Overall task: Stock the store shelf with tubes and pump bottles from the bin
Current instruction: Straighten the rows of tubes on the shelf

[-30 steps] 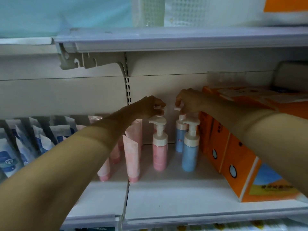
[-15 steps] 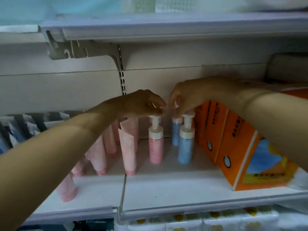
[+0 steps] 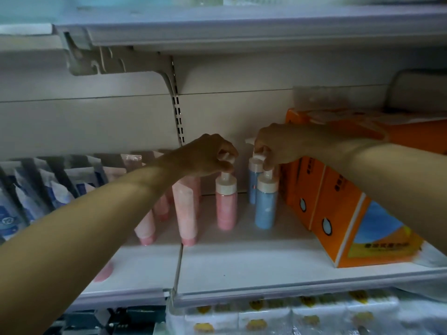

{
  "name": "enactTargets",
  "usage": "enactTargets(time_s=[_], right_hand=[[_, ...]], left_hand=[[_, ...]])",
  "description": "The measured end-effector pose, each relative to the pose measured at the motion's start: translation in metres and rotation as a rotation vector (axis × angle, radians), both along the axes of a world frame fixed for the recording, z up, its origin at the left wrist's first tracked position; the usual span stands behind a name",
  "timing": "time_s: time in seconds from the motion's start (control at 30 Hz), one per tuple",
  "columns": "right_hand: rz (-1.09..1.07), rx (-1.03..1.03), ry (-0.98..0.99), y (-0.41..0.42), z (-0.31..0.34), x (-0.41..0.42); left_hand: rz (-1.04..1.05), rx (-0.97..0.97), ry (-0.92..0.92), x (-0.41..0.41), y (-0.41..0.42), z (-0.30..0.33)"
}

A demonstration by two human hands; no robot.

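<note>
So the left hand [image 3: 205,153] has its fingers [image 3: 229,166] curled in and pinching the white pump head of the pink pump bottle [image 3: 226,204], which stands upright on the shelf [image 3: 254,257]. The right hand [image 3: 278,148] does the same thing on the other side, fingers pinching the white pump top of the front blue pump bottle [image 3: 265,204]. A second blue pump bottle [image 3: 252,180] stands right behind it, partly hidden, closer to the back wall.

Just left of the pink bottle there's a row of pink tubes [image 3: 186,213] standing cap-down, running off toward the back and under the left forearm. One more pink tube peeks out lower down beside that arm, near the shelf's front edge.

On the right, orange boxes [image 3: 350,226] sit just beside the blue bottles, and the right forearm reaches across the top of them. Far left on the same shelf level are blue and white pouches [image 3: 29,199] lined up upright. Below the shelf you can see white packs with yellow marks [image 3: 266,317], pretty blurry. Another shelf [image 3: 242,32] hangs overhead on a bracket.
</note>
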State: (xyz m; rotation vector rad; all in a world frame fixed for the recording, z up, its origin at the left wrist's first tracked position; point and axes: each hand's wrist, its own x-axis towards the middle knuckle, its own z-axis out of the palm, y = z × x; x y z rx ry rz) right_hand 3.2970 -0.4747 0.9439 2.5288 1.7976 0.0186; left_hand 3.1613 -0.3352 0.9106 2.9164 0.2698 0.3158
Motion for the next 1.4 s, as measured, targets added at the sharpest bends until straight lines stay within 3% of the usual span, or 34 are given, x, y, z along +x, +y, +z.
enactTargets(time_s=[0.9, 1.4], right_hand=[[0.031, 0.082, 0.032, -0.001, -0.015, 0.014], [0.072, 0.167, -0.054, 0.003, -0.021, 0.0]], left_hand=[[0.074, -0.13, -0.083, 0.0, -0.004, -0.006], [0.089, -0.127, -0.107, -0.005, 0.0, -0.005]])
